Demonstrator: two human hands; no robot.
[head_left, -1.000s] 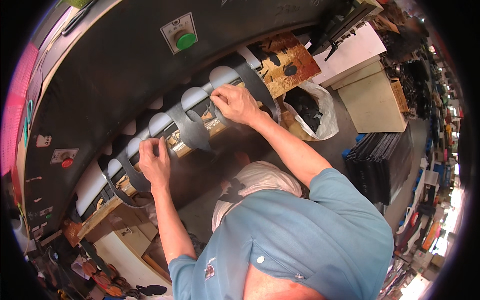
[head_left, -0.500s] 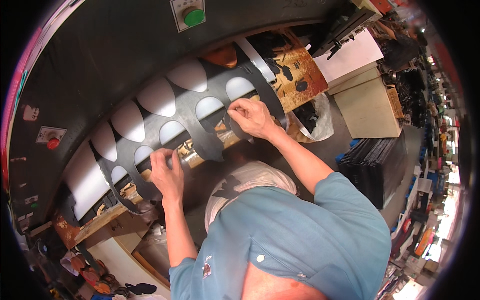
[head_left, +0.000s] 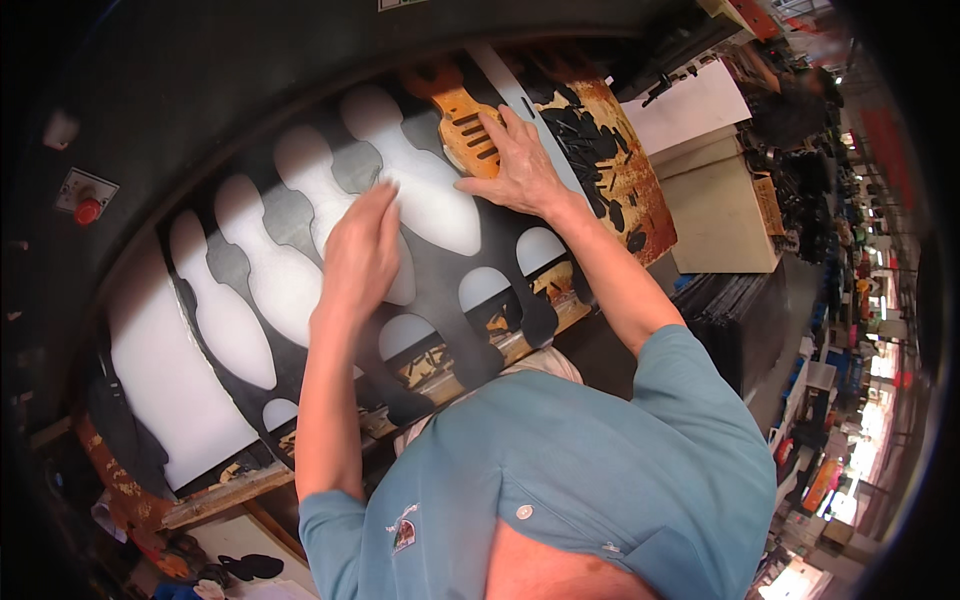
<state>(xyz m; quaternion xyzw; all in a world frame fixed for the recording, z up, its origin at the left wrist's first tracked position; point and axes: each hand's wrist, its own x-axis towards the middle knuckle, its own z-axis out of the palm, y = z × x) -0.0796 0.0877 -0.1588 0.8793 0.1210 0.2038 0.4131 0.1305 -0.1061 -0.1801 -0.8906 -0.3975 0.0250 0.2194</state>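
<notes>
A black sheet (head_left: 455, 330) with rows of sole-shaped holes lies over a white cutting board (head_left: 165, 355), which shows through them. An orange, sole-shaped cutting die (head_left: 466, 128) with slots rests at the far right of the sheet. My right hand (head_left: 522, 170) is on the die's near end, the thumb on one side and the stretched fingers on the other. Over the middle holes is my left hand (head_left: 362, 250), its fingers close together and blurred. Its fingertips are smeared, so whether they pinch the sheet cannot be made out.
A dark press head (head_left: 190, 110) with a red button (head_left: 88, 210) arches over the far side. Black offcuts cover a worn board (head_left: 625, 170) at right. Beyond it stand a beige cabinet (head_left: 720, 215) and a stack of black sheets (head_left: 740, 320).
Both hands have moved from the sheet's near edge to its farther part, the right one onto the die. More of the sheet and die shows from under the press head, and the view has shifted.
</notes>
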